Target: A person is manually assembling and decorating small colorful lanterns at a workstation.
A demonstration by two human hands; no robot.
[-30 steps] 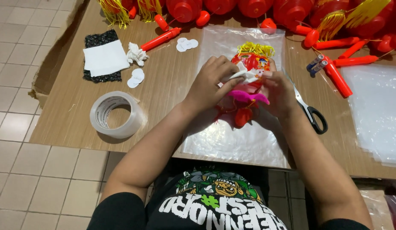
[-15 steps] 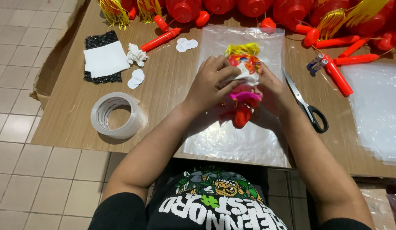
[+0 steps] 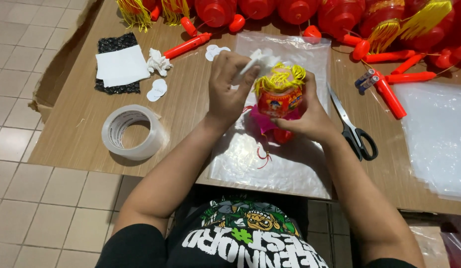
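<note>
My right hand [image 3: 307,116] grips a small red toy lantern [image 3: 279,103] with a yellow tassel on top and a pink frill below, held above a clear plastic bag [image 3: 290,166] on the wooden table [image 3: 81,134]. My left hand [image 3: 228,84] pinches a crumpled white tissue [image 3: 258,60] just above and left of the lantern's top. A thin red thread hangs below the lantern.
A roll of clear tape [image 3: 131,131] lies at the left. Black-handled scissors [image 3: 354,130] lie to the right. White paper on black mesh [image 3: 120,68], white round stickers [image 3: 156,89], red sticks [image 3: 188,45], batteries [image 3: 365,79], several red lanterns [image 3: 339,15] and plastic sheets [image 3: 436,139] surround them.
Both hands lifted the lantern up and away from me. My left hand came off the lantern and now holds the white tissue above it.
</note>
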